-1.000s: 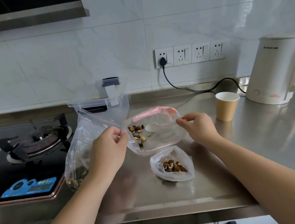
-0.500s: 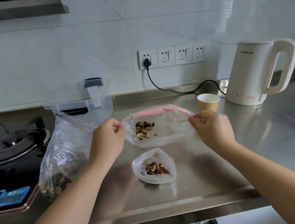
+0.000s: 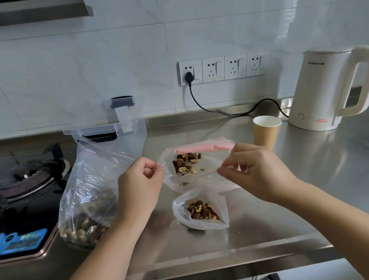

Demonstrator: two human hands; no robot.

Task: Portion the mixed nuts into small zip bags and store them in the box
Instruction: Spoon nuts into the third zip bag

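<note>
A small zip bag (image 3: 204, 160) with a pink strip along its top holds a few mixed nuts above the steel counter. My left hand (image 3: 139, 185) pinches its left edge and my right hand (image 3: 252, 168) pinches its right edge, stretching the mouth between them. Below it a second small bag (image 3: 200, 210) of nuts lies on the counter. A large clear zip bag (image 3: 86, 198) of mixed nuts stands at the left, partly behind my left wrist. The clear plastic box (image 3: 107, 128), lid raised, sits at the back against the wall.
A gas hob (image 3: 14, 184) fills the left end of the counter. A paper cup (image 3: 266, 131) and a white electric kettle (image 3: 333, 89) stand at the back right, with a black cord running to the wall sockets (image 3: 221, 68). The counter's front edge (image 3: 217, 261) lies below my arms.
My hands have drawn a little further apart, pulling the small bag's mouth flatter. The white spoon seen in the bag a second ago is no longer visible. The view shifted right.
</note>
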